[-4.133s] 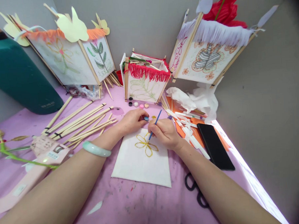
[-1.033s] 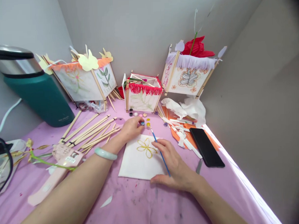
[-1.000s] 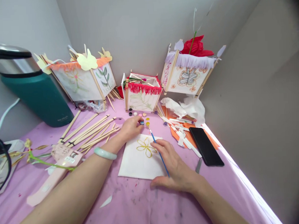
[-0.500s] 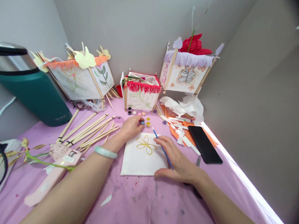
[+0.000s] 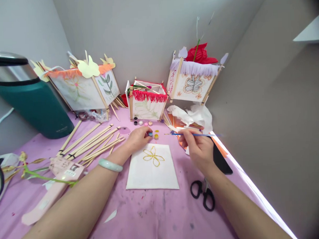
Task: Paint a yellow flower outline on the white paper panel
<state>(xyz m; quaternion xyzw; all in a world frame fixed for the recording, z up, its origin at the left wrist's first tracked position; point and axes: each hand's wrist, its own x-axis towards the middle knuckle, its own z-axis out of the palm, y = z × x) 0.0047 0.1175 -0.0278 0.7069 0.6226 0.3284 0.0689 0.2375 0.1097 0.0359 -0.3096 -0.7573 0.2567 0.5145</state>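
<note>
My left hand point(image 5: 139, 138), with a pale green bangle at its wrist, pinches a small blue paint pot point(image 5: 150, 133) just beyond a white square panel point(image 5: 151, 178). A yellow flower outline point(image 5: 153, 156) is painted on that panel. Right beside the blue pot stands a yellow paint pot point(image 5: 156, 136), with a yellow-stained lid point(image 5: 157, 131) behind it. My right hand point(image 5: 199, 147) grips a thin blue paintbrush point(image 5: 173, 134), held almost level to the right of the pots, bristles pointing left. Nothing touches the panel's painted face.
Black-handled scissors point(image 5: 202, 195) lie near my right forearm, which partly covers them. A phone point(image 5: 222, 159) is behind that wrist. Wooden sticks point(image 5: 97, 140), a pink glue gun point(image 5: 46, 202) and a green bottle point(image 5: 32, 104) are at left. Decorated lanterns point(image 5: 148, 107) stand along the wall.
My right hand has lifted off the panel and moved right and away from me, turning the brush nearly level. The scissors have come into view. My left hand stays on the blue pot.
</note>
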